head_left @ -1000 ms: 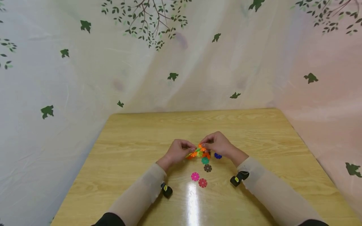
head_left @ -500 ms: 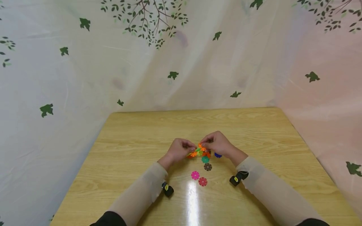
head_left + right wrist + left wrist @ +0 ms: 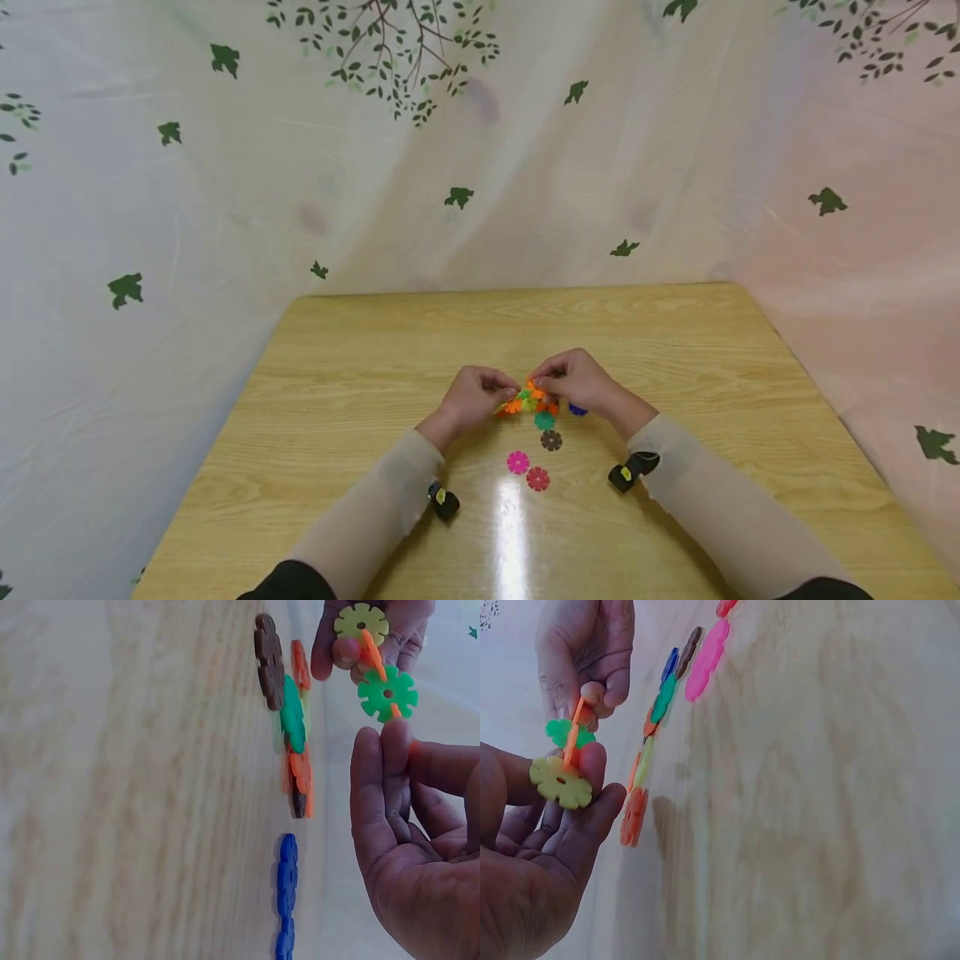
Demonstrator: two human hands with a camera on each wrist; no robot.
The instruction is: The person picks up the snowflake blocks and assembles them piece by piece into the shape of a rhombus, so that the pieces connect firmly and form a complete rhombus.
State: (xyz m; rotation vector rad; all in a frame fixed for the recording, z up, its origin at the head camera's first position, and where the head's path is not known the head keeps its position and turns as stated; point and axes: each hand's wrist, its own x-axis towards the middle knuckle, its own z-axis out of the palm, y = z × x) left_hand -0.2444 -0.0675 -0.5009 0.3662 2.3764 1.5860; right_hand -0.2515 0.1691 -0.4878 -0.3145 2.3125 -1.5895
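- Left wrist: the left hand [image 3: 532,881], fingers curled, pinches the yellow disc [image 3: 562,793].
- Right wrist: the right hand [image 3: 420,832], likewise curled, pinches an orange disc [image 3: 396,711] slotted into the green disc [image 3: 405,696]; two blue discs [image 3: 287,881] show.
- Only the head view shows the red disc [image 3: 537,479] whole on the surface [image 3: 420,333]; the linked discs [image 3: 525,396] are held above.

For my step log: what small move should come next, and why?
Probably the right hand should press its orange notched disc into the green notched disc: the orange edge meets the green rim, while the left hand holds the linked yellow notched disc.
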